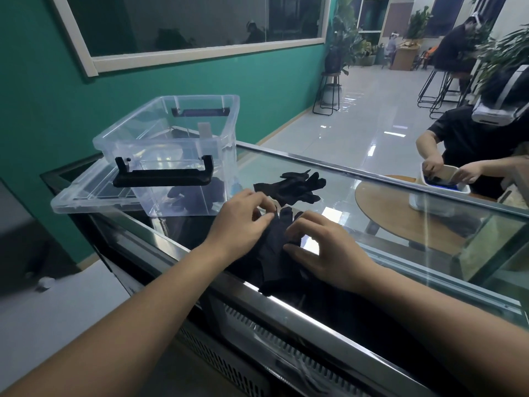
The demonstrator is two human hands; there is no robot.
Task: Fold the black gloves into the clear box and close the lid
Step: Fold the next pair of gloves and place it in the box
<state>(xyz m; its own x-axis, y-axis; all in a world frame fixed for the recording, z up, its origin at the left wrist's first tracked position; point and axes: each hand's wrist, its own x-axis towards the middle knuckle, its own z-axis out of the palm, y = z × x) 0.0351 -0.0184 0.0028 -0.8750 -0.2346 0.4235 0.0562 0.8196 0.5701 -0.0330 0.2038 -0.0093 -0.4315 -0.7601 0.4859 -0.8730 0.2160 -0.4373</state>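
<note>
The clear box (171,156) stands open on its lid (86,200) at the glass counter's (372,196) left end, beside a spare black glove (294,186). Near the counter's front edge, the left hand (240,222) and right hand (323,250) press curled fingers onto another black glove (274,253), neither closed around it.

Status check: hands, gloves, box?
Left hand and right hand pressing black glove on glass counter. Second black glove loose. Clear plastic box open.
</note>
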